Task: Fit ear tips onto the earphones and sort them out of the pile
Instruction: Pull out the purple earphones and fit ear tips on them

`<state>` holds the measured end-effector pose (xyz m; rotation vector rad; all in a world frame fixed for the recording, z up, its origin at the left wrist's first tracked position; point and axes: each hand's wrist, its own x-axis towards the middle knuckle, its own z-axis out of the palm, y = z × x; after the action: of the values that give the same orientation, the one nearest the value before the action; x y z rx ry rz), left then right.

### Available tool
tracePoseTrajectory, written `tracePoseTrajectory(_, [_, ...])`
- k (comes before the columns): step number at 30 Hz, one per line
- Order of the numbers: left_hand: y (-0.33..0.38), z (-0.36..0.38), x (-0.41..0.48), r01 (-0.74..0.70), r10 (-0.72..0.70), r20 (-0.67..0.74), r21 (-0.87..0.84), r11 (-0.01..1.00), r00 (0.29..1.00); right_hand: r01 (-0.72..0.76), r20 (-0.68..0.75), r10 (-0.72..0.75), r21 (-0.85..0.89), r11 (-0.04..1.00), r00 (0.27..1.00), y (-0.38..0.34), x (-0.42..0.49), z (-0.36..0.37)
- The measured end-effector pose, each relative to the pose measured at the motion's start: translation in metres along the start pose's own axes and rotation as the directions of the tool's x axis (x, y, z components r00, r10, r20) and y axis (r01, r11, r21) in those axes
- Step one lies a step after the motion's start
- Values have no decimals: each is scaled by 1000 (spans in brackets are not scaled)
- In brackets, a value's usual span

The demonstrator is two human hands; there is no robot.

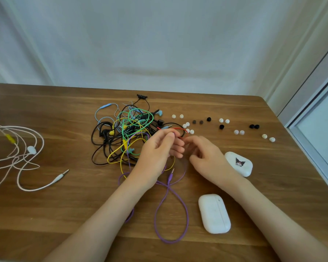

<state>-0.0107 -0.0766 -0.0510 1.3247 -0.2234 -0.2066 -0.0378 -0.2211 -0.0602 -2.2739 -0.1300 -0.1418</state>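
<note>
The wooden tabletop (55,214) fills the lower half of the frame. Just left of centre lies the pile (121,129): black, yellow, green, blue and purple leads knotted through each other. A purple cable (170,214) trails out of it in a long loop towards the bottom of the frame, and a white set (27,157) lies apart at the far left. Two white cases sit right of centre, a plain case (214,213) lower down and a sticker case (239,163) just beside the right wrist.

Both hands meet at the pile's right edge. The left hand (157,150) has its fingers (177,143) curled, thumb closed against them, pinching a thin red cable (179,128) that arcs out above the knuckles. The right hand (206,159) has its fingers (195,145) curled inward just beside that cable; I cannot tell whether they grip it or anything else.

The leads look light and limp, so I would expect them to snag and drag their neighbours along; taking hold near an earbud or plug seems wiser than tugging mid-cable. The ear tips (222,120), white, grey and black, are scattered in pairs along the centre right, near the hands. They look soft, tiny and liable to roll, needing a fingertip pinch.
</note>
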Motion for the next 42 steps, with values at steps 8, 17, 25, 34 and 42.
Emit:
tracePoseTrajectory(8, [7,-11,2,-35,37,-25,64,997,999,82,7,-82,3,997,997,2,0,4])
tracePoseTrajectory(17, [36,-7,-11,81,-69,-55,266,961,996,4,180,31,-189,982,983,-14,1,-2])
tracePoseTrajectory(25, [41,-15,-35,76,-36,-75,629,774,996,-89,188,166,-360,928,968,-23,-2,-12])
tracePoseTrajectory(34, [39,-21,-65,-39,-264,175,892,451,948,-22,126,64,-309,951,990,-39,-13,-8])
tracePoseTrajectory(42, [37,-23,-67,-44,-164,170,813,580,972,31,209,-70,186,982,975,-65,-25,-5])
